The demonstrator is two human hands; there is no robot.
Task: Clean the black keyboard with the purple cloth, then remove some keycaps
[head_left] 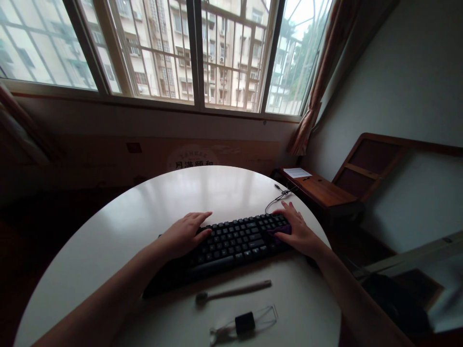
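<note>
Black keyboard (233,243), blocky keys, lay on smooth round white table (119,231). Left hand (186,233) spread over its left end; right hand (294,231) curved, pressing dark purple cloth (280,232) on right keys. Slim toothbrush (235,291) lay near side.

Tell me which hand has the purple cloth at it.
The right hand, at the keyboard's right end: the purple cloth shows by its thumb. The left hand, toward the other end, shows no cloth.

Open tabletop (144,207) beyond keyboard (233,239), cable (283,193) at right
</note>
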